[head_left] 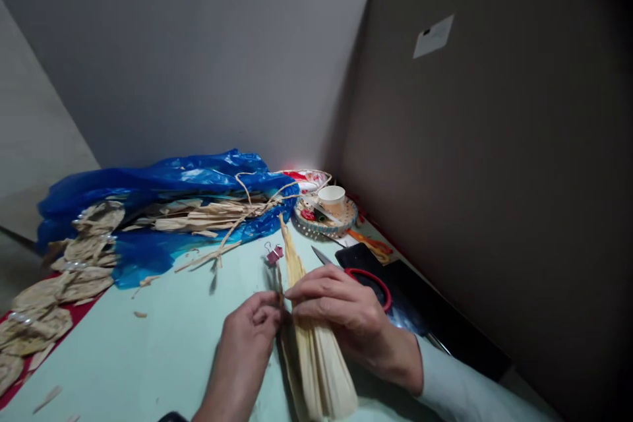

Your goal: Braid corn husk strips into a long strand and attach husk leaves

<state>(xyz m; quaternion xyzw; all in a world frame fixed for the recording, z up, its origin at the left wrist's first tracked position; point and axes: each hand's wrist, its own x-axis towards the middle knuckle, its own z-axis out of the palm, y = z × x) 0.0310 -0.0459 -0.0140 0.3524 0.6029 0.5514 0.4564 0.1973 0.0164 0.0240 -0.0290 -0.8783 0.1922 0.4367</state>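
Papery, ridged husk [329, 372], glossy crinkled plastic bag [148, 178], matt tabletop [173, 336].

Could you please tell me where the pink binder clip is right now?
In the head view, the binder clip is slightly left of and below centre, just beyond the left hand and left of the yellowish strip.

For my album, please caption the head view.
Left hand and right hand at dried corn husks, red-handled scissors nearby.

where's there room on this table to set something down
Mostly bare: table between left hand and beaded strip, nearer than the blue bag, apart from scraps. Crowded: beyond and beside the right hand, with red scissors, tray.
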